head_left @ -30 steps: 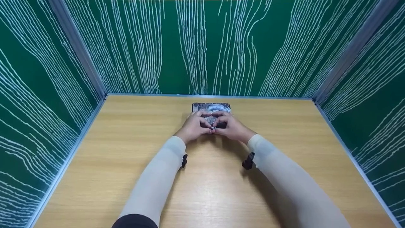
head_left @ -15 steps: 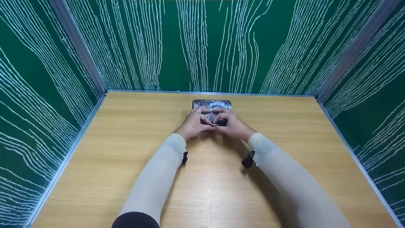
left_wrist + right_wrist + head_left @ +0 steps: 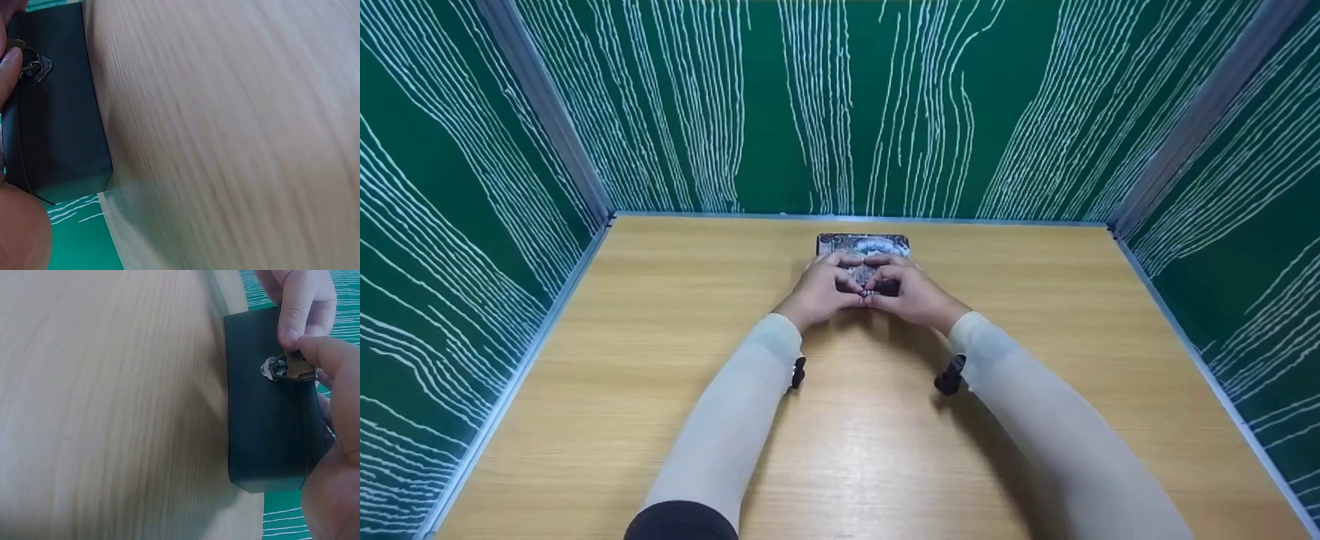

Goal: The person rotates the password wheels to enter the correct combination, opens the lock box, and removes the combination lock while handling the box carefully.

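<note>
A small dark box with a patterned lid stands at the back of the table. On its front is a brass-coloured clasp over a silvery metal plate with a loop. My left hand and right hand meet at the box's near side. Both thumbs press the clasp from below in the head view, and the bent index fingers lie just above, pinching it. My other fingers reach over the lid, hiding part of it. Whether the lid is fastened cannot be seen.
The wooden table ends at a back edge close behind the box. Green walls with white wavy lines enclose three sides. Dark wrist devices sit under both sleeves.
The head view has shifted slightly, so the table's back edge, box and hands appear a little higher. Both hands stay at the clasp, with only small finger movement.
</note>
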A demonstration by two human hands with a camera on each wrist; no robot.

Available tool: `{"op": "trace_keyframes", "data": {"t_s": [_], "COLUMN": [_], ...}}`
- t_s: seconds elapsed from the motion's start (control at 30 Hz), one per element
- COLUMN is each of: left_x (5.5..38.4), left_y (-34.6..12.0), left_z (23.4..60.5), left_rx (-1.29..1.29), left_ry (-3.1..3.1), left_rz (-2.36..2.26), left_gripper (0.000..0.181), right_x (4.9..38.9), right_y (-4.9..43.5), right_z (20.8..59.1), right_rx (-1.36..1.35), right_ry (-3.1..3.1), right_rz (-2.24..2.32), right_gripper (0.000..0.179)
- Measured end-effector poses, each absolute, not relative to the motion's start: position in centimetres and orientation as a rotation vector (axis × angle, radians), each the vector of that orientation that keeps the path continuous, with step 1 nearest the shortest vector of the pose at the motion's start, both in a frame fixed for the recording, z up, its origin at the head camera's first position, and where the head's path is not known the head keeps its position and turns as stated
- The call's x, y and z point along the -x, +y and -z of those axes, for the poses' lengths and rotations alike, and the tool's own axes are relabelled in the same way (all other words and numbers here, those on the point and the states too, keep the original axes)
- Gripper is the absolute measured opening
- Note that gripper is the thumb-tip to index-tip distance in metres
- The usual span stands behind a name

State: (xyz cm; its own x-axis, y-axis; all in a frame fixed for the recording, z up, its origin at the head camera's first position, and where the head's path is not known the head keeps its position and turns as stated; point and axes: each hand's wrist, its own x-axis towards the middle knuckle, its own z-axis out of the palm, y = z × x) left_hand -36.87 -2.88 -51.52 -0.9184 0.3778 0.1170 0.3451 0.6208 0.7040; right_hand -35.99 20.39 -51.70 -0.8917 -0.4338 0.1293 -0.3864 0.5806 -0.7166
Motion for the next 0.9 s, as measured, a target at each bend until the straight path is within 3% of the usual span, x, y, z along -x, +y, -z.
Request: {"op": "trace_keyframes", "data": {"t_s": [0.9], "left_x": [36.91], "left_y": [-2.8], "left_z": [51.47], "left_rx": [-0.613], "left_ry": [2.791], "left_rz": [-1.198], "left_gripper": [0.013], "right_x": [36.14], "right_y": [20.47], "right_z": [51.52], "right_rx": [0.754], "right_ry": [2.766], "right_rz": [1.206], "right_gripper": [0.014]}}
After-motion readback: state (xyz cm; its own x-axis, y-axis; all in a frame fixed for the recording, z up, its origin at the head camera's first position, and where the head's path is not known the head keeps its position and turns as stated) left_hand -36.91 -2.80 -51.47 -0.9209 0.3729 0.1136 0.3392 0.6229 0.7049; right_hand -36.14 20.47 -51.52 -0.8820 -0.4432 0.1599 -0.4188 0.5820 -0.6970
